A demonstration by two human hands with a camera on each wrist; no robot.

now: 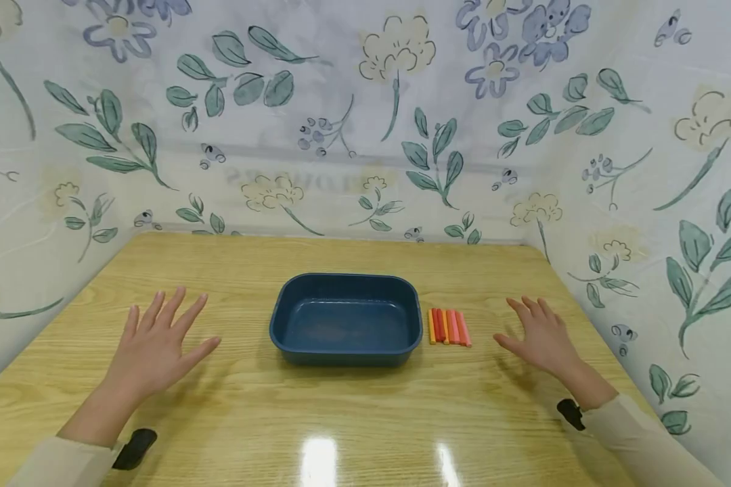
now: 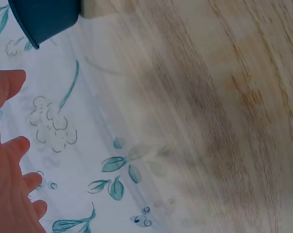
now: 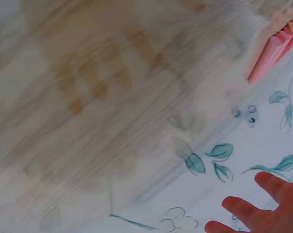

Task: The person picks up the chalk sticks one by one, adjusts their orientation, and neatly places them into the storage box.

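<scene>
A dark blue rectangular tub (image 1: 346,357) with rounded corners stands in the middle of the table, nothing inside it. Just right of it several short sticks (image 1: 449,327) lie side by side in yellow-orange, red and pink; they look like crayons or chalks, but their exact kind is unclear. My left hand (image 1: 155,352), fingers spread, hovers left of the tub and holds nothing. To the right of the sticks, my right hand (image 1: 542,341) is held above the table with fingers extended, touching nothing. The right wrist view shows the ends of the pink sticks (image 3: 268,54).
The wooden table (image 1: 231,419) has light glare near its front edge. Floral cloth (image 1: 365,135) hangs behind the table and along both sides. A black band (image 1: 135,448) sits at the left wrist, another (image 1: 570,414) at the right.
</scene>
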